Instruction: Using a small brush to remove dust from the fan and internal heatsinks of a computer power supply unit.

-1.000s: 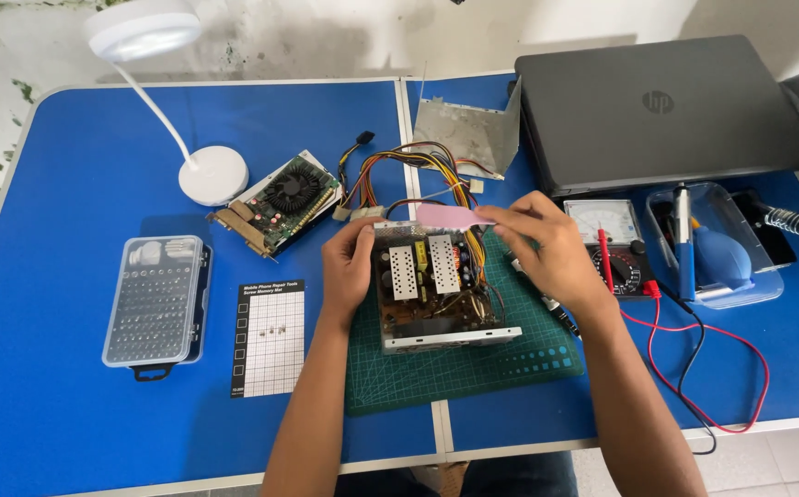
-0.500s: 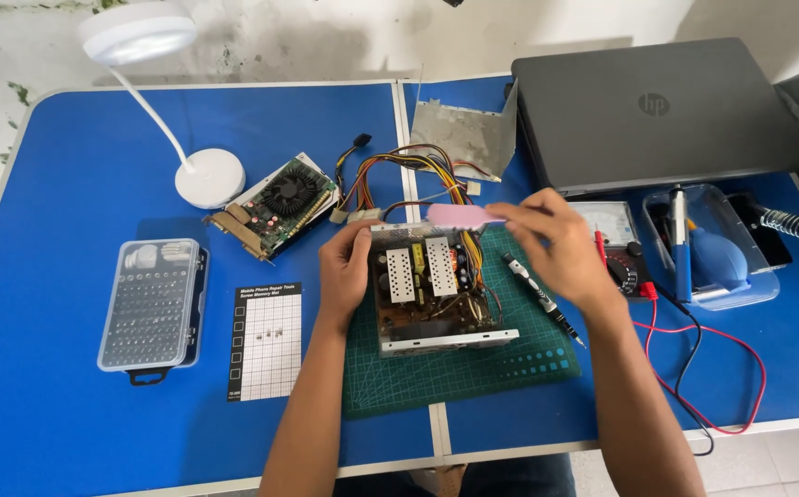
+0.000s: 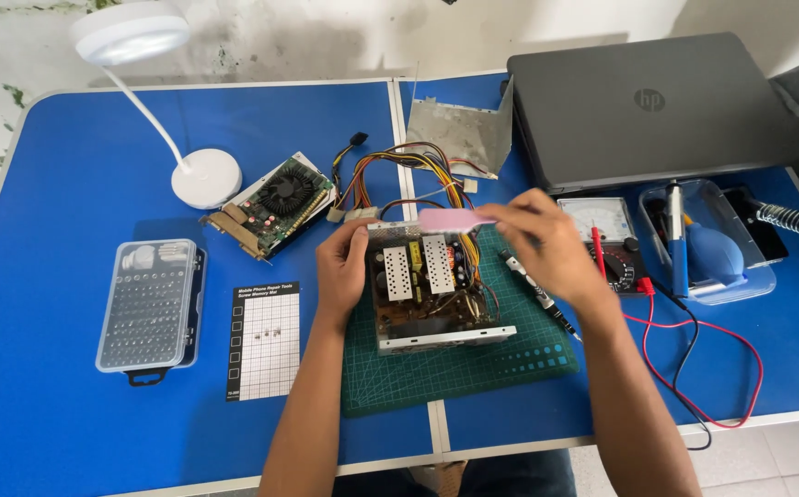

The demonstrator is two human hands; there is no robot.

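Blue folding counter (image 3: 77,184) against a stained white wall, white desk lamp (image 3: 206,177) lit at the far left.

Green cutting mat (image 3: 473,368) sits at the near middle. On it: an opened power supply unit (image 3: 436,294), metal tray with heat sinks and a bundle of coloured wires running off its far side.

Left hand (image 3: 344,262): fingers closed around the unit's left wall, steadying it. Right hand (image 3: 546,244): pinching a slim pink tool (image 3: 453,219), which lies level across the unit's far edge. Compared with a second ago the pink tool has travelled leftward over the case and the right hand has lifted clear of the mat; the left hand has not shifted. Reads as the tool being brought to bear on the board while the case is held fixed.

Around it:
- graphics card (image 3: 275,204) left of the wires, near the lamp base
- clear screwdriver bit case (image 3: 149,304) and white screw grid sheet (image 3: 266,339) further left
- bent metal cover (image 3: 459,133) behind
- closed grey laptop (image 3: 648,106) far right
- analogue multimeter (image 3: 592,225) with red and black leads, just right of the mat
- clear tray (image 3: 707,276) holding a blue blower
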